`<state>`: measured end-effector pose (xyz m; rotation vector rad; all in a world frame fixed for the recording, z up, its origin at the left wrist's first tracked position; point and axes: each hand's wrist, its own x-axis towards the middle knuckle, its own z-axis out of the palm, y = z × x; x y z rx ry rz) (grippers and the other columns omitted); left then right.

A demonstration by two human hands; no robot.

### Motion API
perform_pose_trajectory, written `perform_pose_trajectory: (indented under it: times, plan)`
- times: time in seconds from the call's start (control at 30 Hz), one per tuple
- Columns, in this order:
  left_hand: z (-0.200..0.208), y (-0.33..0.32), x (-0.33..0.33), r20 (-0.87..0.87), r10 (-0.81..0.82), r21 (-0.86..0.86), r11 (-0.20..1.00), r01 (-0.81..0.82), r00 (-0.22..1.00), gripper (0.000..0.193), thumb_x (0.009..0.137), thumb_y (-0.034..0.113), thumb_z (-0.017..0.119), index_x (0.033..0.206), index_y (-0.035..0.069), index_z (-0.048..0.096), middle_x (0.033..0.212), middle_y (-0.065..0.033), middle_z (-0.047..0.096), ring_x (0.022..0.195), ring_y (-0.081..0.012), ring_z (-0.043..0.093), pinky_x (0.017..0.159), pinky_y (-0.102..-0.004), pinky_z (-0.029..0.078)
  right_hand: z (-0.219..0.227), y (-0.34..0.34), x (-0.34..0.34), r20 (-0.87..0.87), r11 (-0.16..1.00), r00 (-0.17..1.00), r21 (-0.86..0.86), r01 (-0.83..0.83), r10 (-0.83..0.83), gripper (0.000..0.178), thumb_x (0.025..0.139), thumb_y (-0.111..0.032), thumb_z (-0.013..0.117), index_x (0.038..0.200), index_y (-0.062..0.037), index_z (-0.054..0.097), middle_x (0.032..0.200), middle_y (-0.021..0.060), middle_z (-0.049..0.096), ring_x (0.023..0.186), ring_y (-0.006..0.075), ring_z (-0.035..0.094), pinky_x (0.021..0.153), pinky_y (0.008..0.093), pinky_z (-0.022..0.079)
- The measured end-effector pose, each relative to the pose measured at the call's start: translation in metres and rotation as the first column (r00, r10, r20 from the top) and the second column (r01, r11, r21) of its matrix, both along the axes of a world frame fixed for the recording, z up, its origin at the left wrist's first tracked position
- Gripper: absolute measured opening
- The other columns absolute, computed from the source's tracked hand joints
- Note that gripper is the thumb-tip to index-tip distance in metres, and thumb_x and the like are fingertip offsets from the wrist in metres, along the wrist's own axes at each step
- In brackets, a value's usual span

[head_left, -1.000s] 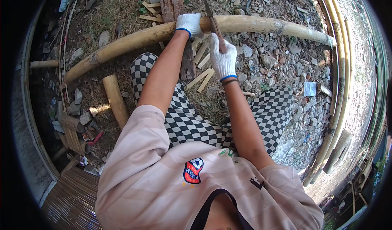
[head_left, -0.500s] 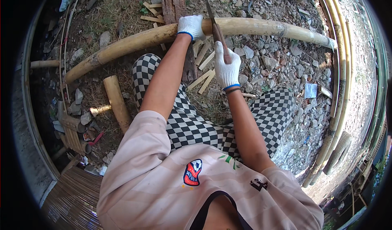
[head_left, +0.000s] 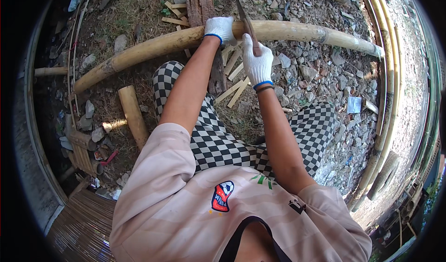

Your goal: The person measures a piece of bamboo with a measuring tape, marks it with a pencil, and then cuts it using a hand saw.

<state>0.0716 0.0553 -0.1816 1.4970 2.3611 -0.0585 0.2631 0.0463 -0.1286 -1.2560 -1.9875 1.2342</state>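
Observation:
A long yellow bamboo pole (head_left: 288,30) lies across in front of me, over a rough wooden board (head_left: 200,11). My left hand (head_left: 219,29), in a white knit glove with a blue cuff, is closed over the pole and presses on it above the board. Just to its right, my gloved right hand (head_left: 258,66) grips the brown handle of a saw (head_left: 244,16). The narrow, dark blade crosses the pole and points away from me. Where blade meets bamboo, the depth of any cut cannot be made out.
Split bamboo strips (head_left: 238,93) lie around the board. A short bamboo piece (head_left: 131,111) rests by my left knee. Stones and rubble (head_left: 309,71) cover the ground to the right. Long bamboo poles (head_left: 389,76) run along the right side, and a woven slatted mat (head_left: 81,225) is at lower left.
My right hand and the saw have moved slightly away from me, the blade sliding forward across the pole. The left hand stays on the pole; the whole view has shifted slightly.

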Motion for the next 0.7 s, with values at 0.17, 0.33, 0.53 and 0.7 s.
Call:
perform_pose_trajectory:
  times: [0.17,0.33,0.53,0.7]
  plan:
    - [-0.001,-0.02,-0.016,0.044,0.027,-0.053,0.998,-0.025,0.999,0.072,0.061,0.046,0.09,0.122,0.016,0.069,0.119,-0.0168,0.076,0.111,-0.035,0.074,0.096,-0.0499,0.059,0.066,-0.076,0.084,0.114,0.979,0.991,-0.199,-0.041,0.065,0.044,0.107,-0.04,0.063,0.105,0.0035,0.074,0.075,0.0194,0.07,0.068,0.0324,0.068,0.066,0.0385,0.053]
    - [0.002,-0.019,-0.007,0.038,0.016,-0.031,0.999,-0.015,0.999,0.072,0.062,0.045,0.089,0.124,0.016,0.067,0.119,-0.0156,0.076,0.11,-0.0342,0.074,0.094,-0.0479,0.059,0.077,-0.103,0.136,0.052,0.966,0.998,-0.256,-0.024,0.038,0.031,0.107,-0.026,0.066,0.117,0.0017,0.076,0.08,0.0073,0.072,0.071,0.0096,0.063,0.068,0.0287,0.053]
    - [-0.011,-0.004,-0.011,-0.029,0.019,0.002,1.0,-0.019,0.999,0.071,0.063,0.046,0.088,0.123,0.015,0.067,0.117,-0.0166,0.076,0.109,-0.0346,0.074,0.095,-0.0486,0.059,0.013,-0.014,0.0,0.017,0.999,0.999,0.006,0.042,-0.043,0.051,0.107,-0.043,0.062,0.09,0.0045,0.071,0.063,0.0206,0.059,0.056,0.0313,0.051,0.06,0.0396,0.048]
    - [0.006,-0.016,-0.014,0.059,-0.002,-0.073,0.997,0.006,0.998,0.072,0.062,0.047,0.087,0.124,0.015,0.067,0.118,-0.0171,0.076,0.11,-0.035,0.074,0.096,-0.0485,0.059,0.088,-0.119,0.141,0.058,0.966,0.998,-0.26,0.012,0.003,0.033,0.106,-0.029,0.068,0.109,0.0032,0.074,0.075,0.0127,0.07,0.065,0.0171,0.062,0.064,0.0341,0.052]
